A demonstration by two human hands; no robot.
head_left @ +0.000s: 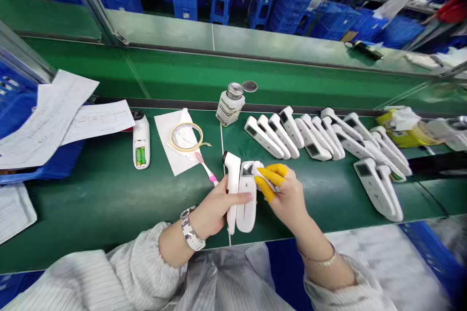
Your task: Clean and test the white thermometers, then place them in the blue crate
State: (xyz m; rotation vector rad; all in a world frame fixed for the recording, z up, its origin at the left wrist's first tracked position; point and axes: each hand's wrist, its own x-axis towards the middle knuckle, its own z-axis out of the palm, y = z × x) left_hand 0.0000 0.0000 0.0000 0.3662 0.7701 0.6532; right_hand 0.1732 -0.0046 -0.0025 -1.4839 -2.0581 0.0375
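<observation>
Item: two white handheld devices, upright side by side at the lower centre of the frame, the plain-sided device [233,187] on the left, the screened device [246,216] on the right.

Hidden or unclear: the left hand [213,206] covers part of the plain-sided device, its fingers closed round the pair, thumb laid across the screened front. The right hand [288,194], with yellow finger covers [275,175], has its fingertips together on a white wad [260,170] at the screened device's upper end; the wad's material is hard to make out. Papers [69,116] and a blue crate [69,160] are cut off at the left edge; things at the far right edge are blurred.

Edges and room: the near edge of the green bench [109,204] runs behind the forearms; open surface lies lower left of centre, below a device with exposed green batteries [140,148]. A toothbrush [206,169] lies just left of the pair; a capped-neck bottle [230,104] stands at upper centre; a row of similar white devices [310,133] bounds the right.

Appearance: glossy white casings, rounded lower ends; a dark tip on the plain-sided device, a small grey display on its neighbour
</observation>
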